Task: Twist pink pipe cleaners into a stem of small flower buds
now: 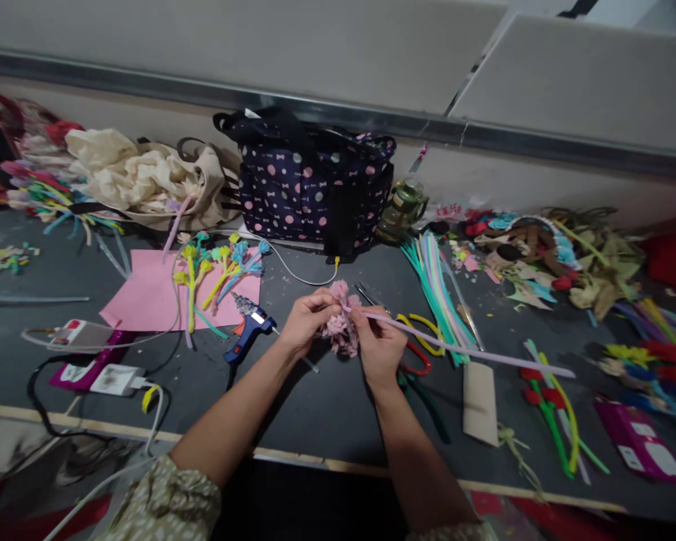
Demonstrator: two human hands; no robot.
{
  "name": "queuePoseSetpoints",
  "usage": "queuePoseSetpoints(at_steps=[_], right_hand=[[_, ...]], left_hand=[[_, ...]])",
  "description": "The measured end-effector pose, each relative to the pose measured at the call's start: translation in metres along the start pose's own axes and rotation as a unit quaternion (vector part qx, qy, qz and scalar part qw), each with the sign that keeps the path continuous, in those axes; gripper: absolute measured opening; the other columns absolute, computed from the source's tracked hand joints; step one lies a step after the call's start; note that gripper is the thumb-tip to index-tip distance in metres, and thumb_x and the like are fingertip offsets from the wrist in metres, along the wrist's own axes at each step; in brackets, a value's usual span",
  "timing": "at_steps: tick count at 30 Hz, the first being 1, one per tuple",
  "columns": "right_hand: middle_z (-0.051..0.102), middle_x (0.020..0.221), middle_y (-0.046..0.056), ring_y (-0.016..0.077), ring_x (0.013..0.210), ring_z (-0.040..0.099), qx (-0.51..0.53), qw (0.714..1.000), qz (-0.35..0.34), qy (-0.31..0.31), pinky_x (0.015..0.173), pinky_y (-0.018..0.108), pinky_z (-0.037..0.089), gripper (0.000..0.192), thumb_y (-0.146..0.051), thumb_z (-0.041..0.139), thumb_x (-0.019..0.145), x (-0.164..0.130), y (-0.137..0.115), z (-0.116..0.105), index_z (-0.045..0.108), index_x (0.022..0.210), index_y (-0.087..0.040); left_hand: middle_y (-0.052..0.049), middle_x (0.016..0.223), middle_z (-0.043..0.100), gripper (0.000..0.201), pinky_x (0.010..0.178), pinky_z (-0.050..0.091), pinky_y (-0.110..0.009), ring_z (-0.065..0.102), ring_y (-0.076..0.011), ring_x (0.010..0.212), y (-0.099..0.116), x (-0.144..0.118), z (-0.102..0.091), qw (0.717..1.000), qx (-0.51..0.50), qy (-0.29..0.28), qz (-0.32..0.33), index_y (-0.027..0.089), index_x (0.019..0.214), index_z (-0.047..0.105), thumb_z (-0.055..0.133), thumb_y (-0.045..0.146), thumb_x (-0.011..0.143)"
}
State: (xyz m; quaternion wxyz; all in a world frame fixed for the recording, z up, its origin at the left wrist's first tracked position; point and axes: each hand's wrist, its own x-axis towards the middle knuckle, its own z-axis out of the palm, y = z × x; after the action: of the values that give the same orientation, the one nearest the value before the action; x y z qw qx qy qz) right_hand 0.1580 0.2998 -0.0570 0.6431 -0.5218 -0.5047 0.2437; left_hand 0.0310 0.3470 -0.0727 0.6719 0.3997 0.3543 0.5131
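Note:
Over the middle of the dark table, my left hand [309,321] pinches a fluffy pink flower [341,327] made of pipe-cleaner-like pieces. From the other side my right hand [380,342] is closed on a long pale lilac pipe cleaner [484,357], right at the flower. Its free length sticks out to the right. My fingertips partly cover where the two meet. Left of my left hand lies a blue glue gun [253,330]. Scissors with red and yellow handles [420,357] and dark green-handled pliers [428,402] lie beside and partly behind my right hand.
A navy patterned bag [315,188] stands at the back. Pink paper [146,293] at left bears small flowers. Green and white pipe cleaners [439,293] lie right of centre, near a beige card [481,406]. White cables and a power strip [90,372] occupy the left front.

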Motion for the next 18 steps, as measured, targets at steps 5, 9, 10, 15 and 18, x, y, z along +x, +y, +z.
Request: queuePoseSetpoints(at_steps=[5, 9, 10, 15, 18], right_hand=[[0.067, 0.073, 0.001, 0.0149, 0.070, 0.060, -0.022, 0.999, -0.042, 0.002, 0.071, 0.030, 0.048, 0.010, -0.026, 0.063, 0.084, -0.0002, 0.0009, 0.0005, 0.070, 0.079, -0.021], [0.066, 0.072, 0.000, 0.0147, 0.069, 0.060, -0.030, 0.998, -0.046, -0.005, 0.069, 0.029, 0.047, 0.010, -0.025, 0.063, 0.084, -0.0014, 0.0018, 0.0007, 0.070, 0.078, -0.021], [0.066, 0.072, 0.000, 0.0148, 0.069, 0.060, -0.033, 0.998, -0.046, -0.008, 0.069, 0.029, 0.047, 0.011, -0.026, 0.063, 0.084, -0.0017, 0.0020, 0.0007, 0.070, 0.078, -0.021], [0.066, 0.072, 0.001, 0.0151, 0.069, 0.061, -0.034, 0.998, -0.051, -0.008, 0.069, 0.030, 0.048, 0.010, -0.026, 0.063, 0.084, -0.0026, 0.0025, 0.0010, 0.070, 0.078, -0.021], [0.066, 0.072, 0.000, 0.0150, 0.070, 0.061, -0.032, 0.998, -0.053, -0.010, 0.069, 0.030, 0.048, 0.010, -0.024, 0.063, 0.084, -0.0024, 0.0017, 0.0015, 0.070, 0.078, -0.021]], left_hand=[[0.000, 0.070, 0.061, 0.020, 0.061, 0.041, -0.021, 0.052, -0.0081, 0.061, 0.0019, -0.0004, 0.0022, 1.000, -0.003, 0.017, -0.026, 0.015, 0.066, 0.070, 0.084, 0.027, 0.058], [0.000, 0.067, 0.061, 0.025, 0.057, 0.041, -0.022, 0.051, -0.0087, 0.058, 0.0043, -0.0015, 0.0038, 0.999, -0.008, 0.021, -0.041, 0.014, 0.064, 0.068, 0.086, 0.027, 0.054], [0.000, 0.067, 0.061, 0.025, 0.057, 0.042, -0.022, 0.052, -0.0088, 0.058, 0.0044, -0.0016, 0.0038, 0.999, -0.011, 0.021, -0.046, 0.014, 0.063, 0.067, 0.086, 0.027, 0.053], [0.000, 0.067, 0.061, 0.025, 0.056, 0.041, -0.021, 0.051, -0.0076, 0.055, 0.0036, -0.0013, 0.0029, 0.998, -0.020, 0.019, -0.063, 0.013, 0.063, 0.067, 0.086, 0.028, 0.054], [0.000, 0.066, 0.060, 0.026, 0.055, 0.040, -0.020, 0.050, -0.0069, 0.055, 0.0039, -0.0016, 0.0030, 0.998, -0.030, 0.014, -0.060, 0.013, 0.063, 0.068, 0.086, 0.027, 0.053]])
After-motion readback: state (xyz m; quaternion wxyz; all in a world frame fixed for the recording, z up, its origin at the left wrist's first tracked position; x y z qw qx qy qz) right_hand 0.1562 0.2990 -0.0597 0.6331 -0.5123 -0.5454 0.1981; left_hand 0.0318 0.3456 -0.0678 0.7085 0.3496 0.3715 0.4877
